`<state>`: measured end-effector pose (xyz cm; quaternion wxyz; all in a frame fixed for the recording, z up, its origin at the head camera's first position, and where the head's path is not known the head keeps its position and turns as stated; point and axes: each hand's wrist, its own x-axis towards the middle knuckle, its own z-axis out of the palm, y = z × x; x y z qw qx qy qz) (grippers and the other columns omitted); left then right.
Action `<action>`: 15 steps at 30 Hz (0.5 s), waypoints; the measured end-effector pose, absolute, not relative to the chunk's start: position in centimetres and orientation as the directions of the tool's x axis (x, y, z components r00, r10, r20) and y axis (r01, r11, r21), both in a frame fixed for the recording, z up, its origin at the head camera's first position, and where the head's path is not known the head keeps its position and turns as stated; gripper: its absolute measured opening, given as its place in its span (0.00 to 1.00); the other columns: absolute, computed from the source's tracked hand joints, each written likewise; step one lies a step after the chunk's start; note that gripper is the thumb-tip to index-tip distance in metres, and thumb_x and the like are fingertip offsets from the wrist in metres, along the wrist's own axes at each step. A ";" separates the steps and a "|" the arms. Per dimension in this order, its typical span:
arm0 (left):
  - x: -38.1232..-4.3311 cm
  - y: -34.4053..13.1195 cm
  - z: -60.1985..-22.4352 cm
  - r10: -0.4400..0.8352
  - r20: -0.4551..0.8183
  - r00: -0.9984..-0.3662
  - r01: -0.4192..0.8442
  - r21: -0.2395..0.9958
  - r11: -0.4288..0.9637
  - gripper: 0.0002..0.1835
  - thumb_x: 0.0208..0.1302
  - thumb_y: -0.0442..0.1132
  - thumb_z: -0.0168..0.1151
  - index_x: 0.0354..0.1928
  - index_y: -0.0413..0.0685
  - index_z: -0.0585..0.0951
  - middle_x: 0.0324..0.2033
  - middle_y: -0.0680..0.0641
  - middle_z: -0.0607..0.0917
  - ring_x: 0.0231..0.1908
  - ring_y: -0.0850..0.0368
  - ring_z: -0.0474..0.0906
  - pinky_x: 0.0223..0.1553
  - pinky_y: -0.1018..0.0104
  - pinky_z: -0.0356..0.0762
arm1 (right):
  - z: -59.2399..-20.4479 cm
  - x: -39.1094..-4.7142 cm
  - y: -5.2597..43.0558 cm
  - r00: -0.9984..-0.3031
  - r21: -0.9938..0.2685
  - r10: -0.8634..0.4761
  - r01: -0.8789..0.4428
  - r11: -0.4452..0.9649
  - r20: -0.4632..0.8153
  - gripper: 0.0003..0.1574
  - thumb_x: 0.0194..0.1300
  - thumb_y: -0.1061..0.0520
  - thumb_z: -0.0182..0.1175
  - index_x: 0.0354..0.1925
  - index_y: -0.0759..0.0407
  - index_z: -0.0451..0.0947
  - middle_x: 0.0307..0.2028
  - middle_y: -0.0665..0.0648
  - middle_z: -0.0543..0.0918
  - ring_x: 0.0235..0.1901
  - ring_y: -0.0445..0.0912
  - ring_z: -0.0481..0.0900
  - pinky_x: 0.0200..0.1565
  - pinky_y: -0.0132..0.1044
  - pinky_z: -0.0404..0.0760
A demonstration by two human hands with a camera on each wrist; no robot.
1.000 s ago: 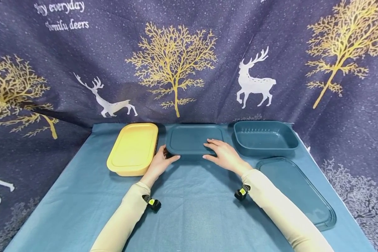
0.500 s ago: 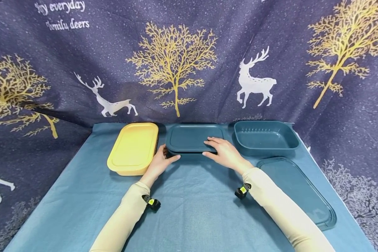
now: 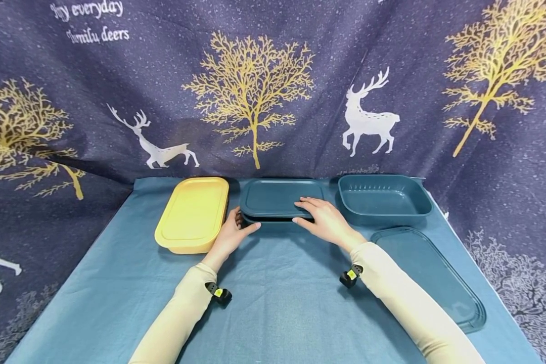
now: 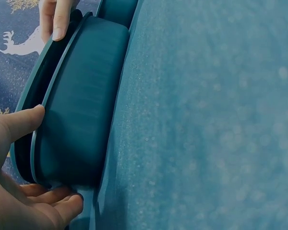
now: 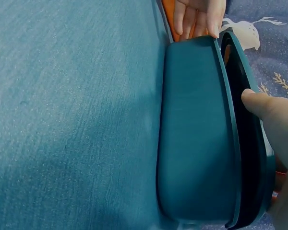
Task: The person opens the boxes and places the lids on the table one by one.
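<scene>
In the middle of the far table edge sits a dark teal food container (image 3: 279, 226), its lid (image 3: 273, 196) raised along the near side with a dark gap beneath. My right hand (image 3: 325, 221) pinches the lid's near edge toward the right, thumb under the rim and fingers on top. At the near left corner my left hand (image 3: 229, 233) holds the container; its thumb touches the rim and its fingers curl around the end wall, as the left wrist view shows. The right wrist view shows the gap between lid (image 5: 267, 179) and container (image 5: 197, 124). The container's inside is hidden.
A yellow lidded container (image 3: 193, 212) stands close by my left hand. To the right is an open teal container (image 3: 384, 220), with a loose teal lid (image 3: 429, 275) lying in front of it, partly behind my right sleeve. A patterned cloth (image 3: 273, 101) hangs behind the table.
The near edge of the lid has risen off the container and the gap has widened, with my right hand on it. My left hand stays at the corner.
</scene>
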<state>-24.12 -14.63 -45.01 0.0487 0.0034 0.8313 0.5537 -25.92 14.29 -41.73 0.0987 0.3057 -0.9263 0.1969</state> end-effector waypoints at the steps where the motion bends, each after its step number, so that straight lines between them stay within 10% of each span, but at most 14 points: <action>1: -24.1 -14.6 -45.0 0.059 -0.076 -0.995 -0.048 0.922 0.384 0.53 0.66 0.51 0.69 0.79 0.40 0.47 0.72 0.35 0.63 0.72 0.40 0.59 0.71 0.47 0.59 | -41.7 -25.9 14.3 -0.792 -0.303 -0.529 -0.607 0.735 0.305 0.35 0.71 0.37 0.60 0.67 0.56 0.76 0.67 0.62 0.74 0.67 0.56 0.72 0.66 0.56 0.69; 15: -24.1 -14.6 -45.0 0.065 -0.073 -0.995 -0.046 0.938 0.345 0.51 0.66 0.48 0.69 0.79 0.42 0.48 0.72 0.36 0.62 0.73 0.42 0.59 0.72 0.49 0.59 | -41.6 -25.5 14.6 -0.790 -0.277 -0.521 -0.605 0.746 0.323 0.33 0.71 0.38 0.61 0.65 0.56 0.78 0.65 0.62 0.76 0.65 0.57 0.74 0.64 0.57 0.71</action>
